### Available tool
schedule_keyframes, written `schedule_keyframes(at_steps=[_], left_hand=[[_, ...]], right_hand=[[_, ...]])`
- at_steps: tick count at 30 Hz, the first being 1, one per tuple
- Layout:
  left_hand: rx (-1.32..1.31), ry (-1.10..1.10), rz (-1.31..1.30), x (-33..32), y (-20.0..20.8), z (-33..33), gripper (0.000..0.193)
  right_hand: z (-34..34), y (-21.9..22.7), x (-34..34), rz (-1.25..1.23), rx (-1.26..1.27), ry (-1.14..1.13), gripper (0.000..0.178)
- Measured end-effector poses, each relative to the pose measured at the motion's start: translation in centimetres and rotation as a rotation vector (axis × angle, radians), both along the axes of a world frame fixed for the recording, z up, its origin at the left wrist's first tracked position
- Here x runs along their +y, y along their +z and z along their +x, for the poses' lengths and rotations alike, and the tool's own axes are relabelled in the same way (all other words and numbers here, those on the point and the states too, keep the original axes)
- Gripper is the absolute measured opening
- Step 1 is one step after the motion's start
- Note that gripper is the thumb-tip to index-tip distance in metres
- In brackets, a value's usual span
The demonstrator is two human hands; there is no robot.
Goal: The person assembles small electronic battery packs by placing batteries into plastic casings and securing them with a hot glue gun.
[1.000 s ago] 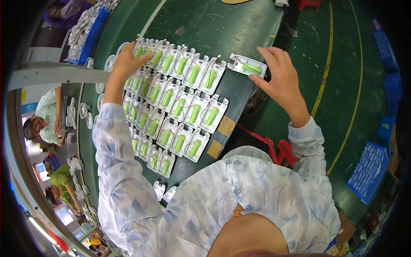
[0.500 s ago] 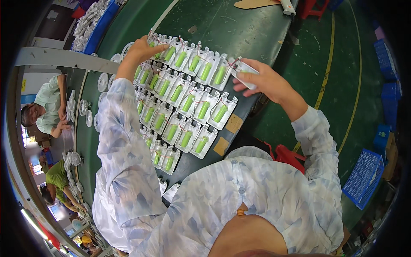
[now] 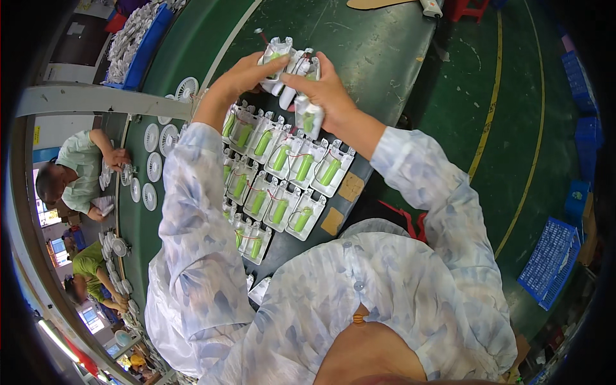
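My left hand [image 3: 249, 74] and my right hand [image 3: 330, 96] are closed around a bunch of white plastic housings [image 3: 278, 50], squeezed together between them. Green cylindrical battery cells and thin red wires show in some of these. One held housing [image 3: 308, 120] tilts down below my right fingers. Under my hands, more white housings [image 3: 329, 168] lie in rows on the dark green table, each with a green cell [image 3: 280, 157] and red wiring. Part of the nearest row on the left is covered by my left sleeve.
White round fan grilles [image 3: 154, 165] lie on the green belt to the left, past a metal post [image 3: 96, 99]. A co-worker [image 3: 80, 163] handles parts there. A blue bin [image 3: 144, 61] of white parts stands far left; a blue crate [image 3: 545, 263] sits on the floor at right.
The farthest row of housings has come off the table and is bunched between my hands. My right hand has moved left, close to my left hand.
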State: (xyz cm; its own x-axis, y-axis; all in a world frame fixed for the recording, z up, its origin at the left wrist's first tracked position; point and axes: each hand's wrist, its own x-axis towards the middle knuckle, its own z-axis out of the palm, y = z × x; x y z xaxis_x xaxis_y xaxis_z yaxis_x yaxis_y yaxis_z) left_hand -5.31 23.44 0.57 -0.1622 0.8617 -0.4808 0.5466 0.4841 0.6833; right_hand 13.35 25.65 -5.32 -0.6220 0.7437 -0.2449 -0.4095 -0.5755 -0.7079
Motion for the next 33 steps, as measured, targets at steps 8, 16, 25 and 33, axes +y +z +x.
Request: schedule_keyframes(at_steps=[8, 16, 25, 33], left_hand=[[-0.122, 0.139, 0.142, 0.6, -0.5, -0.1, 0.078], [0.001, -0.023, 0.568, 3.2, 3.4, 9.3, 0.067], [0.185, -0.625, 0.359, 0.9, 0.1, 24.4, 0.082], [0.144, -0.621, 0.316, 1.8, -1.6, 25.4, 0.057]], right_hand=[[-1.8, -1.2, 2.1, 0.116, -0.022, -0.091, 0.111], [5.5, 0.6, 5.6, 0.289, 0.260, -0.159, 0.090], [23.4, -5.8, -2.1, -0.123, 0.167, -0.246, 0.062], [24.3, -24.3, 0.3, -0.497, 0.186, -0.180, 0.042]])
